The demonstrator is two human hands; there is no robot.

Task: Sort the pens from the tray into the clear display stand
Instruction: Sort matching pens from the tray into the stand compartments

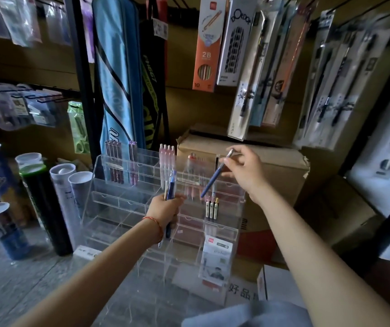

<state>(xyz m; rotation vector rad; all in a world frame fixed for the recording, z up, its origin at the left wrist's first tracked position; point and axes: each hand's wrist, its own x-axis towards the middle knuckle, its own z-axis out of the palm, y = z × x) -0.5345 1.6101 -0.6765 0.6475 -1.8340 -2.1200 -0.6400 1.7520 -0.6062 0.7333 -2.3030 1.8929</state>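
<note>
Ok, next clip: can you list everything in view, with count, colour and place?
display stand: one, clear, centre
maroon pens: about four, dark red, stand's top row, left
purple pens: a few, purple, top row, beside the maroon ones
pink pens: four, pink, top row, middle
short pens: three, black and white, lower row, right
cardboard boxes: several, brown, behind and right of the stand
tubes: about five, white-capped, left of the stand
racket bag: one, blue, behind the stand
pencil box: one, orange, hanging above
left hand: grips pen bundle, mostly blue
right hand: pinches one blue pen over the stand's right side
</note>
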